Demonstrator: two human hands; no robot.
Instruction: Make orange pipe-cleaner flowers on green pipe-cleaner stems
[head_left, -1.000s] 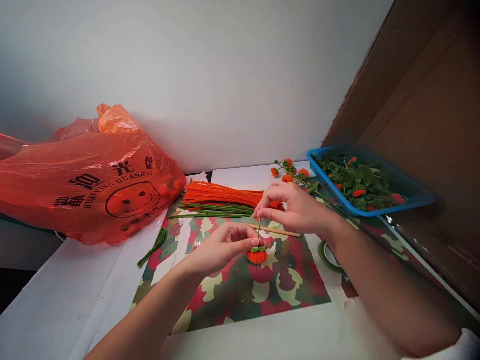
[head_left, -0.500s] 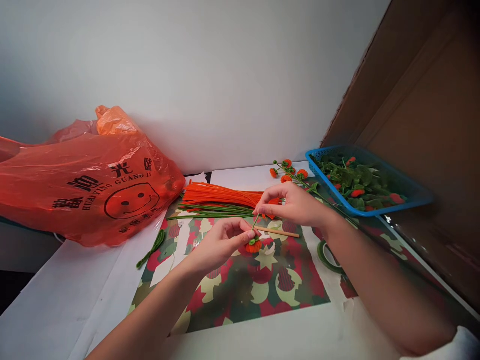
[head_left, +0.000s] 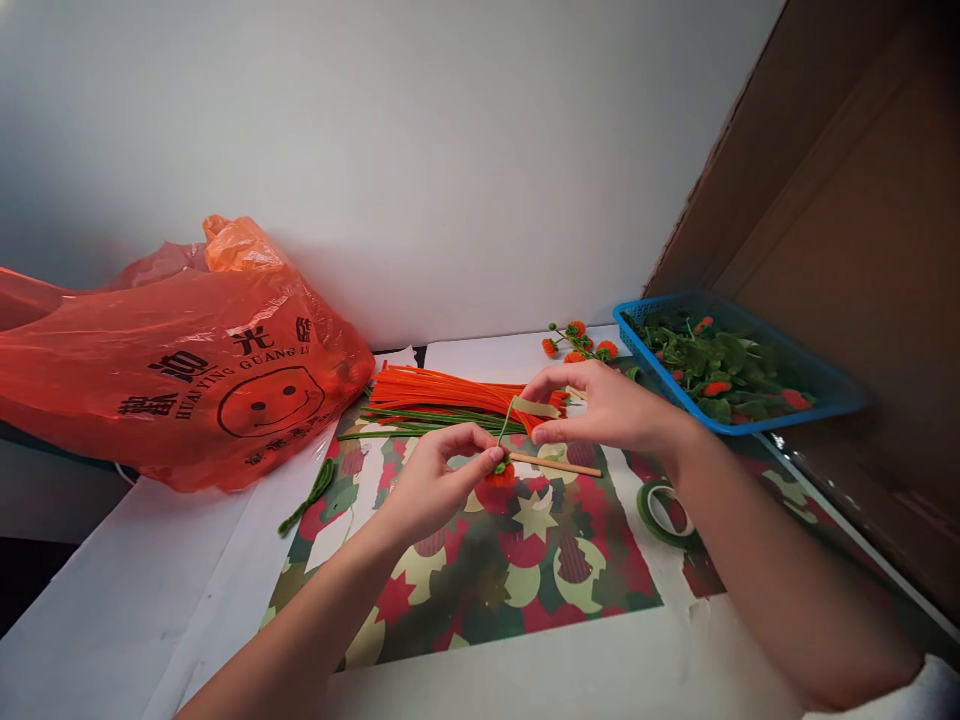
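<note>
Thumb and fingers of my left hand are closed around the green stem just at the base of a small orange fuzzy flower, which hangs below the fingertips. The thin green stem rises from that grip and bends at the top. Close to its upper end is my right hand, thumb and index finger apart. A pale strip shows between those fingers; what it is I cannot make out. Behind the hands lie orange pipe cleaners and green pipe cleaners. A wooden stick lies beside the flower.
A red plastic bag stands at left, near a folded green bundle. Green tape lies by my right forearm. Finished orange flowers sit at the back, beside a blue basket of leaves. Cardboard walls the right side.
My right hand has let its pinch on the stem open and shifted slightly right. The flower in my left hand has moved up a little, and the pale strip has come into view.
</note>
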